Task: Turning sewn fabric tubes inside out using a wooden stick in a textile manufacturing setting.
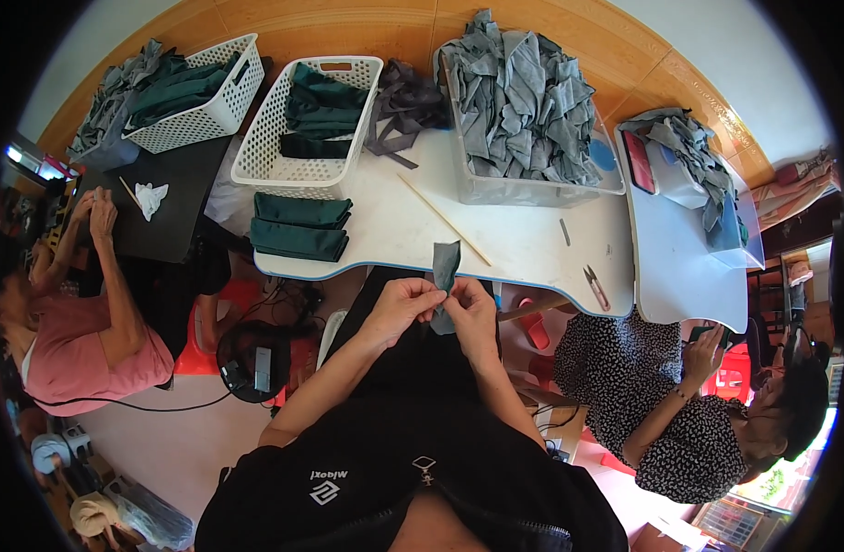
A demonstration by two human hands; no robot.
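Observation:
Between both hands, just off the table's front edge, is a small grey-green fabric strip [447, 260], its upper end sticking up and its lower part hanging over my lap. My left hand [405, 306] pinches it from the left with thumb and fingertips. From the other side my right hand [471, 311] pinches the same strip, thumbs close together. Beyond my hands a thin wooden stick [445, 219] lies slantwise on the white table [385, 225]. Dark green folded fabric pieces [300, 226] lie in a small stack at the table's left front.
Behind the stack stands a white perforated basket [247, 170] holding green pieces. A clear bin [532, 191] is heaped with grey fabric. Thread snips [597, 288] lie near the right front edge. Seated people work at left [100, 336] and right [688, 405]. Dark strips [405, 115] lie between the containers.

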